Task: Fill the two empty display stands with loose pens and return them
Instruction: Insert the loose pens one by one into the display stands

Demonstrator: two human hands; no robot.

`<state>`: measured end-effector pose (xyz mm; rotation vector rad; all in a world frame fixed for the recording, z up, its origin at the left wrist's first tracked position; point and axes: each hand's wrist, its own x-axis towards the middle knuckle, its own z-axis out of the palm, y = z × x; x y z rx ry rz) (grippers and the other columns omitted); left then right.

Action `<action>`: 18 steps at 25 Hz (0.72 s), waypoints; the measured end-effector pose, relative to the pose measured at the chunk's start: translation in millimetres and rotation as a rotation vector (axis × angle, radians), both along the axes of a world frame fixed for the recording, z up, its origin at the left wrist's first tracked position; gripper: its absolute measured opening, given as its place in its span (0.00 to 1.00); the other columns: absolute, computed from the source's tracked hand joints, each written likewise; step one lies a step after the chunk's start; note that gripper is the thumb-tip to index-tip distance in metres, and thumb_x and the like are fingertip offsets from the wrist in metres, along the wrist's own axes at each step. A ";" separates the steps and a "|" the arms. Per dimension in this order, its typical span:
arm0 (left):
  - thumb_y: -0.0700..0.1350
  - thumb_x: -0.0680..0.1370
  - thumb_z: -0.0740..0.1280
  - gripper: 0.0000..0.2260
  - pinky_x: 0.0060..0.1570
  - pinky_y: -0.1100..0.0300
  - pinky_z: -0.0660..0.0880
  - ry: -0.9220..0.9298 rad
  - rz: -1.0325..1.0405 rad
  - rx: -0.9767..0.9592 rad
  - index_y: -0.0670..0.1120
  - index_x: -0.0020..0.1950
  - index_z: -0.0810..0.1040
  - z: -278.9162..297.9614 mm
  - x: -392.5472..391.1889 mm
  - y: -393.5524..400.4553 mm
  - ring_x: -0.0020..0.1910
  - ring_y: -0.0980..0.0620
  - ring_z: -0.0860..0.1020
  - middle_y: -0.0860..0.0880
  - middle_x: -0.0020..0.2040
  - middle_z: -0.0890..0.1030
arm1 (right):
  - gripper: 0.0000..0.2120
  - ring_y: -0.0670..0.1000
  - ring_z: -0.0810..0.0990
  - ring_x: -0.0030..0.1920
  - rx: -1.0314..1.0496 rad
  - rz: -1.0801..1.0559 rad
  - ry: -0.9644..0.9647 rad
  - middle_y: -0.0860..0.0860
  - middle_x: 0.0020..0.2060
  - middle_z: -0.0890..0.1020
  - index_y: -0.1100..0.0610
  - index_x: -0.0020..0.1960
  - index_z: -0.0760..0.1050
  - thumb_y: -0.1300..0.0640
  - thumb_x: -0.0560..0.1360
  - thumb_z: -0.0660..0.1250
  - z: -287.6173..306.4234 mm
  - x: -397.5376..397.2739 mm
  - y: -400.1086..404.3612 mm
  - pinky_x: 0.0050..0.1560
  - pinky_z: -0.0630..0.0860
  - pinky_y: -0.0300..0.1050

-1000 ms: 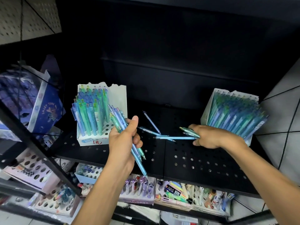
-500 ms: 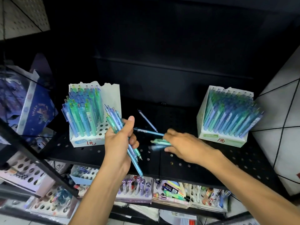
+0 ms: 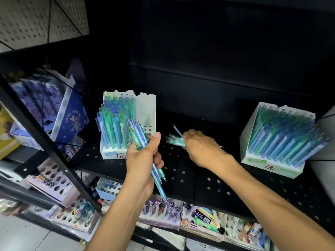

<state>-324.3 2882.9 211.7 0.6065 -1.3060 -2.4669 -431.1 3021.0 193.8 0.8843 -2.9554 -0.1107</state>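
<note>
Pen stands sit on the black shelf point(image 3: 208, 180): the right stand point(image 3: 275, 142) full, the left stand point(image 3: 126, 124) partly filled. Left hand point(image 3: 143, 158) grips a bundle of pens point(image 3: 139, 140) beside it. Right hand point(image 3: 201, 147), blurred, holds a few pens point(image 3: 175, 140).

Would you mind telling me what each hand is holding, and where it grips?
The left hand grips a bundle of blue-green pens around mid-barrel. The right hand holds a few blurred pens by one end.
</note>
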 end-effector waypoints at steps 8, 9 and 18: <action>0.42 0.78 0.70 0.11 0.23 0.61 0.62 -0.001 0.038 -0.048 0.47 0.43 0.68 -3.4 13.0 -20.9 0.24 0.54 0.61 0.52 0.28 0.63 | 0.17 0.60 0.76 0.59 -0.102 -0.223 -0.188 0.59 0.61 0.75 0.61 0.67 0.65 0.57 0.81 0.62 -20.0 -42.0 -28.6 0.50 0.71 0.51; 0.42 0.78 0.70 0.11 0.23 0.62 0.62 0.006 0.044 -0.044 0.47 0.43 0.68 -3.3 13.5 -23.4 0.24 0.54 0.61 0.52 0.28 0.64 | 0.17 0.60 0.76 0.59 -0.078 -0.198 -0.179 0.59 0.61 0.76 0.61 0.67 0.65 0.59 0.81 0.63 -20.3 -40.0 -27.1 0.50 0.71 0.51; 0.43 0.78 0.70 0.11 0.22 0.63 0.62 0.022 0.031 0.081 0.46 0.44 0.67 -9.9 22.7 -30.9 0.23 0.56 0.61 0.53 0.29 0.64 | 0.09 0.52 0.74 0.51 -0.168 0.334 -0.124 0.49 0.50 0.74 0.55 0.58 0.68 0.61 0.79 0.62 -4.4 3.7 13.2 0.51 0.68 0.47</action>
